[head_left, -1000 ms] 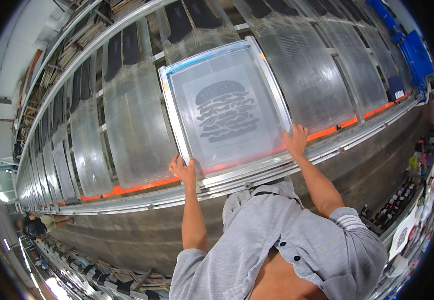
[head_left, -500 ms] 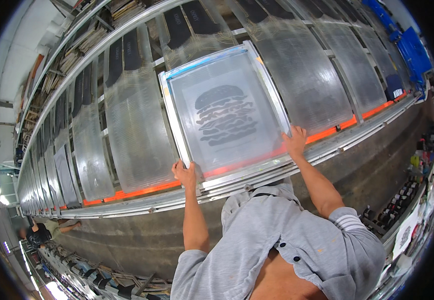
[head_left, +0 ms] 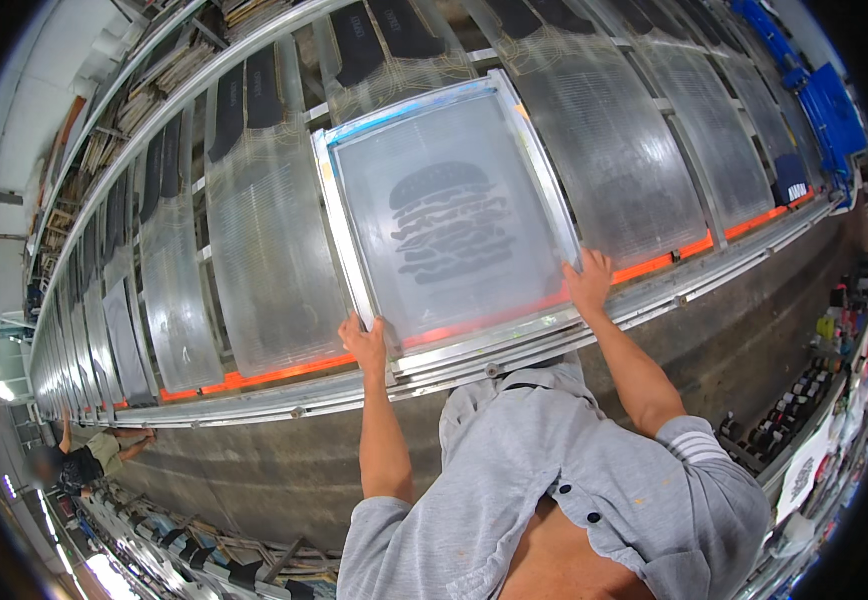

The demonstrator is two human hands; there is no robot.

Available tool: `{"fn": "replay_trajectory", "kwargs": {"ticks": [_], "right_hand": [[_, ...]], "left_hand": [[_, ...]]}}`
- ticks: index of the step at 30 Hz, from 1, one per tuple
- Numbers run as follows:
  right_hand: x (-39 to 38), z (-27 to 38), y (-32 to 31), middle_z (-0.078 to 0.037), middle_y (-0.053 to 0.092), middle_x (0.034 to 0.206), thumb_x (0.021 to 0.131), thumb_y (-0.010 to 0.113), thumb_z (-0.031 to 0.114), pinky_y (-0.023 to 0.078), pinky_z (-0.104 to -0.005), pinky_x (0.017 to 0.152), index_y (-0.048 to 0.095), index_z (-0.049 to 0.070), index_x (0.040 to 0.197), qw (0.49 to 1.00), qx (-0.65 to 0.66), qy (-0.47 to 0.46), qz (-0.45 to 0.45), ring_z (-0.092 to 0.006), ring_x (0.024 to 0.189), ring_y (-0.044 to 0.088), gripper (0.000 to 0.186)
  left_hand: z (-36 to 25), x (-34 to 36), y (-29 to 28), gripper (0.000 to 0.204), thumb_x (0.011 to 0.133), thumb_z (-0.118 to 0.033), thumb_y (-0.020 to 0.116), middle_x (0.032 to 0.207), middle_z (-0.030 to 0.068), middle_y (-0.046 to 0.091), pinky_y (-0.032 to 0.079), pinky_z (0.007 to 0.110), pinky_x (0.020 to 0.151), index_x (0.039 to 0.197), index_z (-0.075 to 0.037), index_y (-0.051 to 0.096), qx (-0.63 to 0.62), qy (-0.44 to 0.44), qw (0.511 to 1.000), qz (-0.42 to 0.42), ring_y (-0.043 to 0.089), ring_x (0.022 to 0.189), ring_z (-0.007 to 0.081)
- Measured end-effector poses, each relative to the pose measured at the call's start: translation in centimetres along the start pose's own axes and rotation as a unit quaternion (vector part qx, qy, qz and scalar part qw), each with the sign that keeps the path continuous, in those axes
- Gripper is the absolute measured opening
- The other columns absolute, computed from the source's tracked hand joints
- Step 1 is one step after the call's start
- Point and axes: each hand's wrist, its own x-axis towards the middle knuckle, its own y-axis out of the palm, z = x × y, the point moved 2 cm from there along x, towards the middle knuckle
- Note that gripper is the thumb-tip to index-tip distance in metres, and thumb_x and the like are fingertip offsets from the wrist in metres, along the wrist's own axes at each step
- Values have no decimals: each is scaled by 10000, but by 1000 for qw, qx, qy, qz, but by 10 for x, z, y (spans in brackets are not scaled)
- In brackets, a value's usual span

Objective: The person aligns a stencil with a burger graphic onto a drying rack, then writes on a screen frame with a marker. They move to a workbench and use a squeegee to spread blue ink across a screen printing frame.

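Observation:
A screen-printing frame with metal sides lies across the long bench, its pale mesh bearing a dark burger design. Blue tape runs along its far edge. My left hand is closed on the frame's near left corner, the thumb on the near side. At the near right corner, my right hand has its fingers curled over the frame's side rail. Through the lower mesh an orange strip shows as a reddish band. What lies beneath the frame is mostly hidden.
Clear printing boards line the bench on both sides, with dark sock-shaped pieces at their far ends. A metal rail edges the bench near me. Blue equipment stands far right. Another person is at far left.
The view has shifted slightly, and the whole bench sits a little higher. Both hands keep their grip on the frame. At far left, the other person's arm now shows raised toward the bench.

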Motion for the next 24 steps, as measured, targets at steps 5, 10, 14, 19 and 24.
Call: {"fn": "replay_trajectory", "kwargs": {"ticks": [5, 10, 14, 19, 24], "right_hand": [[-1, 5, -3, -59, 593, 1102, 750, 745, 319, 404, -494, 897, 651, 71, 1126, 1000, -15, 7, 2, -299, 1127, 491, 460], [-1, 8, -3, -54, 594, 1111, 751, 745, 328, 402, -501, 903, 652, 73, 1125, 1000, 0, 2, -1, -295, 1130, 490, 462], [-1, 7, -4, -54, 594, 1113, 754, 740, 333, 401, -510, 904, 650, 79, 1140, 1000, -14, 13, 11, -295, 1130, 490, 470], [-1, 8, -4, -55, 595, 1110, 754, 735, 341, 404, -513, 898, 649, 84, 1141, 1000, -12, 8, 8, -295, 1129, 492, 472], [-1, 10, -2, -60, 598, 1114, 746, 745, 335, 405, -515, 900, 650, 83, 1148, 999, -29, 5, 13, -302, 1131, 493, 484]], "left_hand": [[-9, -1, -4, 616, 733, -265, 763, 1217, 233, 566, 345, 505, 998, 1246, 32, 598, 19, -9, 999, 26, 456, 1216, 382], [11, 1, -1, 645, 722, -286, 769, 1214, 230, 566, 332, 490, 1019, 1250, 43, 596, -20, -20, 1000, 2, 458, 1211, 379], [11, 2, 2, 654, 723, -290, 769, 1213, 237, 567, 332, 487, 1027, 1249, 56, 591, -9, -38, 999, 23, 450, 1224, 378], [8, 1, 1, 637, 724, -287, 769, 1206, 242, 572, 332, 494, 1027, 1240, 45, 597, 3, -16, 1000, 17, 446, 1229, 374], [7, 1, -1, 619, 717, -268, 774, 1198, 240, 578, 366, 488, 1002, 1226, 42, 604, 13, -16, 1000, 13, 473, 1196, 375]]}}
